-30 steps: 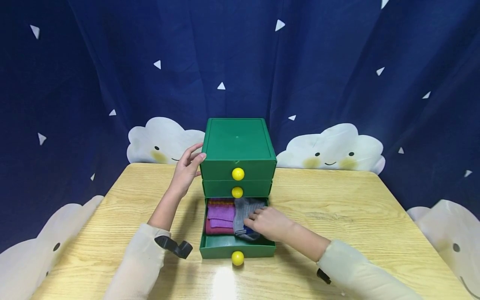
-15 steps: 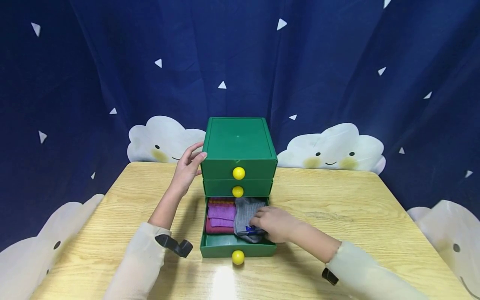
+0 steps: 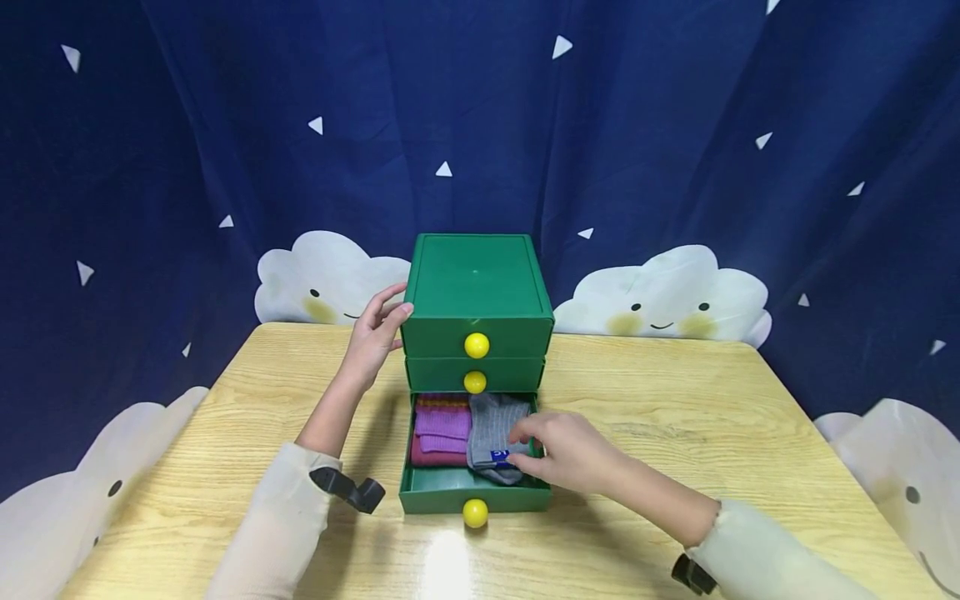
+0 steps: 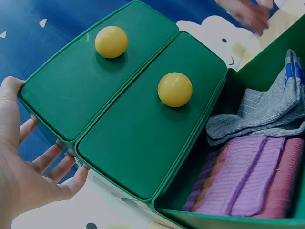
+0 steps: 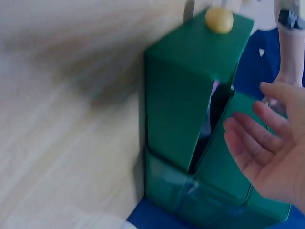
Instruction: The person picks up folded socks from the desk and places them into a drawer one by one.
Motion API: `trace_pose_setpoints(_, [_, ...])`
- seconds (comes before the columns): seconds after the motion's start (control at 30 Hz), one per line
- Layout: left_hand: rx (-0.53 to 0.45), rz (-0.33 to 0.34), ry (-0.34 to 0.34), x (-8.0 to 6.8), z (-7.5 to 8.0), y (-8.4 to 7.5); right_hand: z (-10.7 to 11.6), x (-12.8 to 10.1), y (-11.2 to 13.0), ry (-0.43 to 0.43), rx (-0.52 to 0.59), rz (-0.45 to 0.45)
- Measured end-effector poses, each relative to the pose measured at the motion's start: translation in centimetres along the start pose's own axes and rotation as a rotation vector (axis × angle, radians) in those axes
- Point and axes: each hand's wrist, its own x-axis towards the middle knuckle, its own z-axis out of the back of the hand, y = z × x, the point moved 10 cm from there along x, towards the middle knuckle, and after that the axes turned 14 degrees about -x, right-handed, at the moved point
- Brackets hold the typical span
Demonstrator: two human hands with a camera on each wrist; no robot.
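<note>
The bottom drawer point(image 3: 438, 502) of a small green drawer cabinet point(image 3: 476, 279) is pulled out. In its right half lie folded grey socks point(image 3: 491, 421) with a blue label; purple ribbed knitwear point(image 3: 444, 423) and a dark pink folded piece point(image 4: 289, 176) fill the left. My left hand point(image 3: 370, 342) rests on the cabinet's upper left side, its fingers spread along the edge in the left wrist view. Over the drawer's right wall hovers my right hand point(image 3: 573, 452), fingers loosely bent, nothing between them. It stands apart from the socks.
Two upper drawers with yellow knobs point(image 3: 476, 345) are closed. The cabinet stands on a light wooden table point(image 3: 660, 400). Behind it hangs a dark blue curtain point(image 3: 480, 108) with white triangles and clouds.
My right hand has lifted off the grey socks and drawn back to the right, uncovering their blue label. The left hand has stayed on the cabinet.
</note>
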Motion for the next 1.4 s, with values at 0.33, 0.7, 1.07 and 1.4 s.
trace_pose_setpoints(0.33, [-0.002, 0.003, 0.0, 0.1, 0.1, 0.1, -0.8, -2.0, 1.4, 0.005, 0.329, -0.206])
trace_pose_setpoints(0.7, [0.001, 0.002, -0.001, 0.1, 0.1, 0.1, -6.2, -4.2, 2.8, 0.075, 0.519, -0.356])
trace_pose_setpoints(1.07, [-0.01, 0.002, -0.009, 0.1, 0.1, 0.1, -7.1, -2.9, 3.4, -0.043, 0.214, -0.369])
trace_pose_setpoints(1.4, [-0.002, 0.007, -0.01, 0.0, 0.0, 0.0, -7.2, 0.7, 0.7, -0.104, 0.176, -0.384])
